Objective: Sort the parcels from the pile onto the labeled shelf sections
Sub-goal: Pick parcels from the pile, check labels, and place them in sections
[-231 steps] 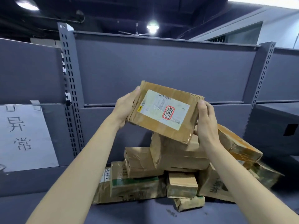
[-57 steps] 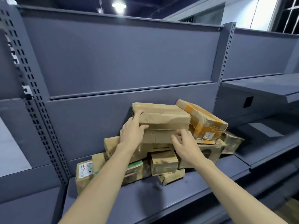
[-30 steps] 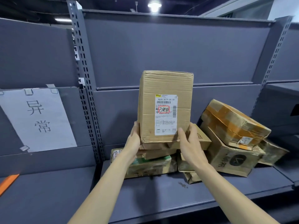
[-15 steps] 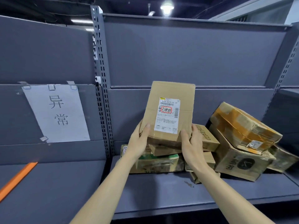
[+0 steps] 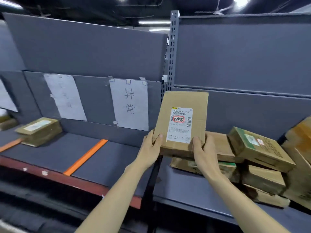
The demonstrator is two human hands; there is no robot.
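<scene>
I hold a brown cardboard parcel [image 5: 178, 105] upright in front of me, its white label with a red stamp facing me. My left hand [image 5: 150, 145] grips its lower left corner and my right hand [image 5: 202, 152] grips its lower right edge. The pile of parcels [image 5: 255, 148] lies on the grey shelf [image 5: 185, 187] to the right, partly behind my right hand. To the left, paper labels hang on the back panel: one with two characters [image 5: 130, 105] and a fainter one [image 5: 64, 96].
A single labelled parcel [image 5: 39, 130] lies on the left shelf section under the fainter sign. Orange strips [image 5: 85, 157] divide the left shelf [image 5: 107, 163] into sections. A perforated grey upright [image 5: 171, 47] separates the two shelf bays.
The view has swung left, bringing the left shelf bay, a second sign and the lone parcel into sight. The held parcel has moved left with both hands, away from the pile.
</scene>
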